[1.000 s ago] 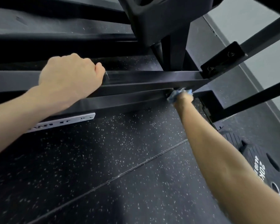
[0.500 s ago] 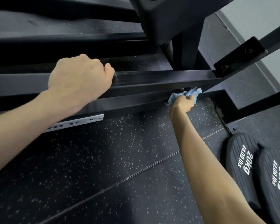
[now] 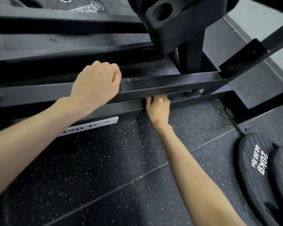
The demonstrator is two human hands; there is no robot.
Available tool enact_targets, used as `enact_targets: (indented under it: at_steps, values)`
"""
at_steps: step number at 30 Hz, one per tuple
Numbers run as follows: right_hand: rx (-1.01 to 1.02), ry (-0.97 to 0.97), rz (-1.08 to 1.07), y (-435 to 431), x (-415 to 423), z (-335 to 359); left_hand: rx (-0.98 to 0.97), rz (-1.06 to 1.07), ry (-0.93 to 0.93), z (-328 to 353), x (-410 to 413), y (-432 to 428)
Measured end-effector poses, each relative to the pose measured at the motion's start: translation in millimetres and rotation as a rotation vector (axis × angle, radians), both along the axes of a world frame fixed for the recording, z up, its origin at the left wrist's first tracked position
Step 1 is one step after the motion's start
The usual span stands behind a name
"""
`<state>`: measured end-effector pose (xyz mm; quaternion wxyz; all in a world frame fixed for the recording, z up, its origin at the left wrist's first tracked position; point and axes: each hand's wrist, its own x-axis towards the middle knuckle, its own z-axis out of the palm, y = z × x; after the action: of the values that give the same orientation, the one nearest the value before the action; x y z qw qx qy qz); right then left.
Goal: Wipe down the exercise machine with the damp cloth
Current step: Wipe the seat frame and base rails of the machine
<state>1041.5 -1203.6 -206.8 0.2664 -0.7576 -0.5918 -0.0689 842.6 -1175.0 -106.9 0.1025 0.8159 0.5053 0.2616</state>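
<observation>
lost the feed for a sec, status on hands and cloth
Left hand grips the upper bar. Right hand reaches under it at the lower bar. Cloth not visible. Nothing in the way.

I see my left hand (image 3: 96,84) curled over the machine's upper black bar (image 3: 170,83). My right hand (image 3: 158,108) reaches under it against the lower bar (image 3: 121,108); no cloth shows. Two 20kg plates (image 3: 255,162) lie on the speckled floor (image 3: 104,168), near right.
</observation>
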Motion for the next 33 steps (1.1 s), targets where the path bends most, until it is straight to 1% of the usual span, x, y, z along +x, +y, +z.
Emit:
enact_targets:
  at_steps: [2, 3, 5, 6, 8, 10, 12, 13, 14, 16, 18, 19, 20, 22, 24, 26, 27, 28, 29, 30, 31, 32, 33]
  values:
    - [0.049, 0.019, -0.159, 3.9, 27.7, -2.7, -0.014, -0.041, -0.171, -1.0, -10.4, -1.3]
    - [0.059, 0.048, -0.19, 2.3, 34.6, -2.7, 0.029, -0.054, -0.208, -0.4, -17.4, -5.0]
    - [0.091, 0.072, -0.192, -0.2, 22.9, -3.6, 0.144, -0.049, -0.204, 0.3, -32.6, -19.5]
    - [0.103, 0.045, -0.161, -5.8, 6.0, -6.8, 0.183, -0.046, -0.215, -1.3, -37.3, -29.5]
    - [0.07, -0.056, 0.02, -17.4, -51.7, -10.2, 0.216, -0.041, -0.242, -6.6, -47.6, -53.2]
    - [0.001, -0.142, 0.326, -27.9, -102.9, -11.3, 0.214, -0.12, -0.182, -21.7, -54.7, -78.8]
    - [-0.098, -0.174, 0.598, -27.8, -105.1, -5.8, 0.153, -0.226, -0.086, -41.6, -59.8, -95.9]
    - [-0.137, -0.184, 0.653, -23.2, -91.9, -3.6, 0.088, -0.242, -0.043, -49.2, -64.7, -101.8]
    - [-0.161, -0.191, 0.626, -18.9, -77.3, -4.1, 0.02, -0.232, -0.014, -55.6, -72.9, -106.9]
    - [-0.116, -0.167, 0.393, -15.6, -47.4, -2.4, -0.049, -0.185, 0.011, -64.0, -87.2, -115.4]
    - [-0.037, -0.164, 0.168, -22.5, -48.0, -7.3, -0.08, -0.137, 0.046, -67.3, -101.5, -125.9]
    - [-0.01, -0.197, 0.121, -24.1, -60.8, -8.9, -0.086, -0.099, 0.047, -68.2, -107.4, -129.5]
    - [-0.007, -0.215, 0.13, -25.8, -80.7, -9.8, -0.089, -0.057, 0.037, -68.9, -113.0, -131.6]
    - [-0.023, -0.139, 0.296, -30.3, -129.4, -10.2, -0.091, 0.043, 0.003, -74.0, -121.9, -132.8]
    - [-0.058, -0.062, 0.584, -41.5, -180.9, -14.1, -0.103, 0.158, -0.049, -79.6, -127.4, -130.9]
    - [-0.109, -0.05, 0.798, -54.6, -218.4, -21.2, -0.126, 0.278, -0.127, -83.1, -130.7, -126.5]
    - [-0.107, -0.067, 0.859, -55.5, -221.2, -24.3, -0.137, 0.321, -0.137, -83.6, -132.2, -122.7]
    - [-0.084, -0.134, 0.89, -52.4, -211.6, -23.7, -0.147, 0.333, -0.111, -82.5, -133.4, -117.8]
    - [-0.048, -0.207, 0.887, -48.0, -193.0, -23.5, -0.157, 0.315, -0.064, -81.7, -134.7, -112.6]
    - [-0.011, -0.221, 0.841, -46.5, -171.6, -26.9, -0.166, 0.281, -0.006, -80.9, -136.8, -107.1]
    - [-0.002, -0.163, 0.741, -48.0, -146.6, -31.3, -0.17, 0.243, 0.054, -80.5, -139.0, -101.6]
    - [-0.013, -0.043, 0.582, -52.5, -121.7, -35.3, -0.173, 0.212, 0.098, -80.5, -140.5, -97.0]
    - [-0.022, 0.08, 0.379, -57.1, -98.2, -39.5, -0.17, 0.186, 0.125, -81.2, -141.2, -92.4]
